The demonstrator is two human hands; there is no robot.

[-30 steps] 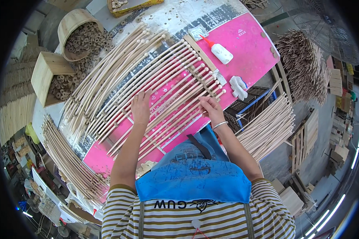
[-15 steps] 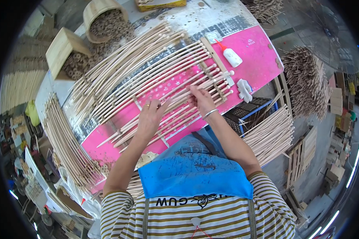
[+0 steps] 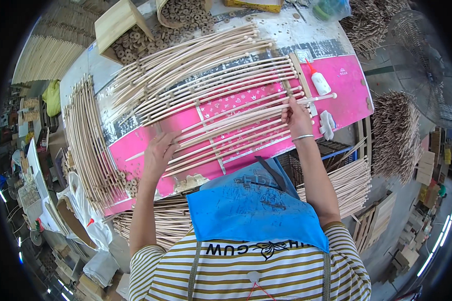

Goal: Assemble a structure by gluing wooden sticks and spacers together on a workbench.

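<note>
A long pale wooden rod (image 3: 226, 121) with a ball at its right end and a tapered left tip lies slantwise over the pink board (image 3: 346, 100). My right hand (image 3: 297, 119) is closed round it near the ball end, thumb and fingers pinched together. Farther left, my left hand (image 3: 160, 152) has its fingers curled over the same rod, whose tip sticks out past the hand. Similar ball-ended rods (image 3: 256, 139) are spread in a row beneath, resting across small brown pieces. The fingertips of my left hand are partly hidden.
Behind lies a heap of rods (image 3: 186, 62), with wooden discs (image 3: 186, 15) spilling from a tub and a wooden box (image 3: 120, 25). A white glue bottle (image 3: 320, 84) and crumpled white cloth (image 3: 327, 125) are at right. More rods (image 3: 88, 145) stand left; bundled sticks (image 3: 397, 135) sit beyond the table.
The ball-ended rod now reaches farther right past the row. My hands have moved apart, the left one toward the tapered tips. The whole view has shifted, with the table sitting higher and rightward.
</note>
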